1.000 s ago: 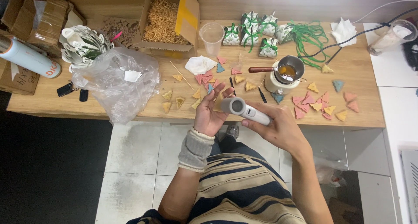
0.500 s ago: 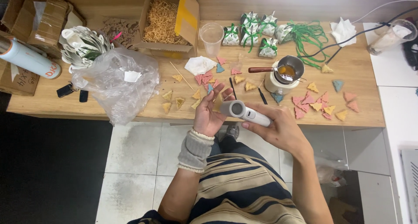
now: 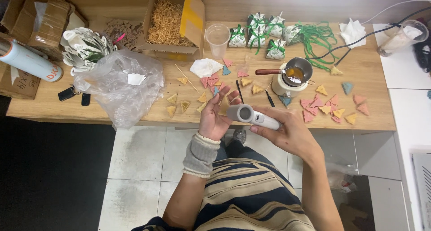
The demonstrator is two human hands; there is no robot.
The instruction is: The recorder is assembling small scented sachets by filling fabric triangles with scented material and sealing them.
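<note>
My right hand [image 3: 291, 133] grips a white and grey hand-held device [image 3: 254, 116] with a round end, held over the front edge of the wooden table [image 3: 377, 110]. My left hand [image 3: 214, 117], wearing a grey wrist cuff, is raised with its palm open toward that round end and its fingers apart; I cannot make out anything in the palm. Small pink, yellow and blue triangle pieces [image 3: 324, 106] lie scattered on the table just beyond both hands.
A small pot of amber liquid [image 3: 296, 73] sits on a white warmer. Farther back are a clear cup [image 3: 217, 33], a cardboard box of straw [image 3: 173, 22], ribbon-tied packets [image 3: 260, 34] and green ribbon [image 3: 319, 33]. A crumpled plastic bag [image 3: 120, 86] and a white bottle [image 3: 28, 60] lie left.
Almost nothing differs. Both hands and the device have drifted a little toward me, and the left fingers have spread slightly.
</note>
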